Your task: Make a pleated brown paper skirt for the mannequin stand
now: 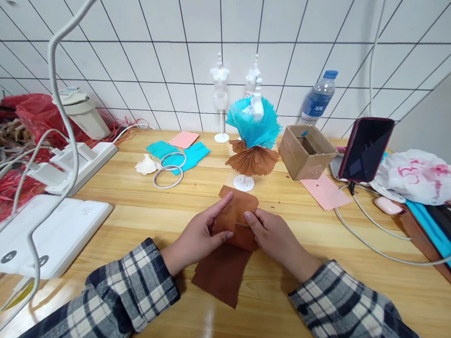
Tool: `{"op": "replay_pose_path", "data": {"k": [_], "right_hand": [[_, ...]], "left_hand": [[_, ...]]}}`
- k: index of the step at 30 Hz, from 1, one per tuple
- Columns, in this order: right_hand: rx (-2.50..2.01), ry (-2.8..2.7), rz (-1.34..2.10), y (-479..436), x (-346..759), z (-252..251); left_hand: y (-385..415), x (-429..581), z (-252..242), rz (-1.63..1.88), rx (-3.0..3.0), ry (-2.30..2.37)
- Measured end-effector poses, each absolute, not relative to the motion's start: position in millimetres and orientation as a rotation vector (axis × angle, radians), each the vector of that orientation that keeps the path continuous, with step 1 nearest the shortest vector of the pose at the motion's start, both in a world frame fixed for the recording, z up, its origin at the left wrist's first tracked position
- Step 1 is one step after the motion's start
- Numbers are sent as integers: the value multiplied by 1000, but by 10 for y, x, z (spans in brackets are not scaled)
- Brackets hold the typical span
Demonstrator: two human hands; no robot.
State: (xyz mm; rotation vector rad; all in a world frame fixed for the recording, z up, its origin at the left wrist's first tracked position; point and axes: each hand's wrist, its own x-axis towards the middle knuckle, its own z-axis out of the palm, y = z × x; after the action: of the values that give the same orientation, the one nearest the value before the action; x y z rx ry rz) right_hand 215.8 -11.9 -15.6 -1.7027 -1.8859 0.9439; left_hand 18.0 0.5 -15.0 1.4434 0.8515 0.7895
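Note:
A folded piece of brown crepe paper (229,232) is held up over the table, its darker lower end hanging toward me. My left hand (204,231) is closed around its left side, thumb across the front. At its right edge, my right hand (272,235) pinches with thumb and fingers. A thin needle (240,224) sticks out from under the right thumb and lies across the paper. Just beyond stands a small white mannequin (255,107) dressed in a pleated turquoise ruffle (255,126) above a pleated brown ruffle (253,160).
Two more white mannequins (220,89) stand by the tiled wall. To the left are metal rings (168,177), turquoise paper (196,157), a power strip (86,168) and a white power bank (78,228). Rightward are a cardboard box (304,162), a water bottle (318,98) and a propped phone (365,150).

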Motion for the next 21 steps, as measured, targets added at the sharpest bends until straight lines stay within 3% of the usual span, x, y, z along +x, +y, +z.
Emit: {"op": "replay_pose_path", "data": {"k": [21], "right_hand": [[-1732,-1946,898,-118,2101,-169]], "left_hand": [[-3,218,-199,710,1525,833]]}}
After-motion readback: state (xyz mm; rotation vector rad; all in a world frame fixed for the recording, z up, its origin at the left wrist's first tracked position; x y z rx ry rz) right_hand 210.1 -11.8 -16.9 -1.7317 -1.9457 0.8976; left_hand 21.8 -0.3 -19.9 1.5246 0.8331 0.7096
